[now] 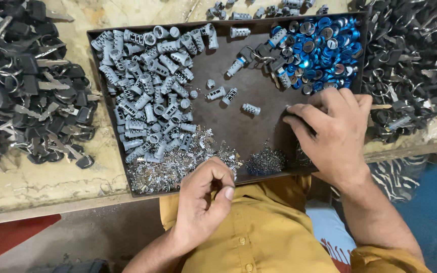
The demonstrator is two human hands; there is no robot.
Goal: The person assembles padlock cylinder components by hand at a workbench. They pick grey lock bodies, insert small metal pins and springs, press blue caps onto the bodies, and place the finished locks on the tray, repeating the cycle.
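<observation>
Dark rectangular metal tray (pixel 249 134) lies on the worn, pale desk (pixel 36 184), its near edge just in front of the person's mustard-yellow shirt (pixel 264 232). Heaps of black-headed keys on rings flank it: one pile (pixel 26 86) on the desk to the left, another pile (pixel 416 65) to the right. Inside the tray, a big heap of grey ribbed metal lock cylinders (pixel 147 86) fills the left part, and a few loose cylinders (pixel 223 93) lie apart on the bare middle. A cluster of shiny blue round caps (pixel 319 50) sits in the far right corner, with some dark keyed pieces (pixel 259 53) beside it. Along the near edge lies a spread of tiny bright metal plates (pixel 178 164), and next to it a small dark tangle of fine springs (pixel 266 162).

Right hand (pixel 332 134) rests palm down on the tray's right side, fingers lightly curled and pressed to the tray floor; whether it holds anything cannot be told. Left hand (pixel 206 199) hovers at the near edge by the tiny plates, fingers pinched narrowly against the thumb; what they pinch is too small to see.
</observation>
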